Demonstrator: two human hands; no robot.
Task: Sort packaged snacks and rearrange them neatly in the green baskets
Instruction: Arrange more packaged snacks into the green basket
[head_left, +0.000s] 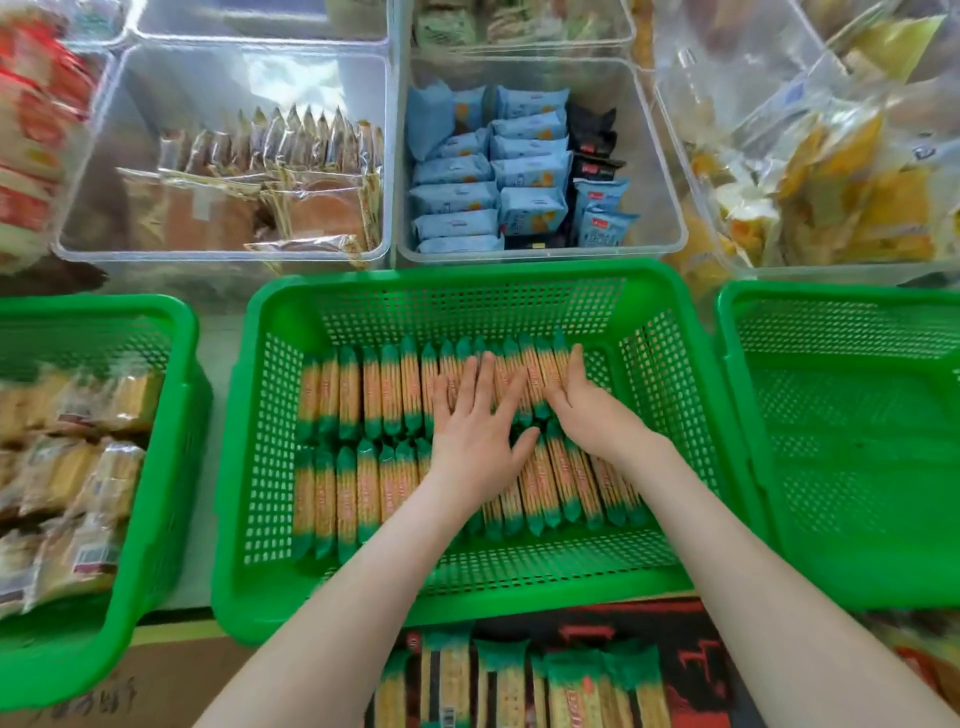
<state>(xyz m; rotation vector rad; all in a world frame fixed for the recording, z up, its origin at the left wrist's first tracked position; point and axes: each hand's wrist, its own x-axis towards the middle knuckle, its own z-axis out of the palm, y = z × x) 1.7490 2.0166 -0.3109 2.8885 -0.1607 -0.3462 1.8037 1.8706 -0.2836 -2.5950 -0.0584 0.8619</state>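
Beneath both sets of fingers (488, 374), two rows of green-ended cracker packets (358, 395) stand side by side in the middle green basket (270, 415). The left hand (475, 431) and right hand (589, 415) lie on the far row, fingers straight and slightly apart, gripping nothing. Left of the fingers, a second basket (176, 467) holds mixed snacks; right of them, a third basket (831, 467) shows only mesh. Nearer than the wrists, loose packets (498, 686) remain, so sorting seems partly done. Beyond the fingertips stand clear bins (670, 218).
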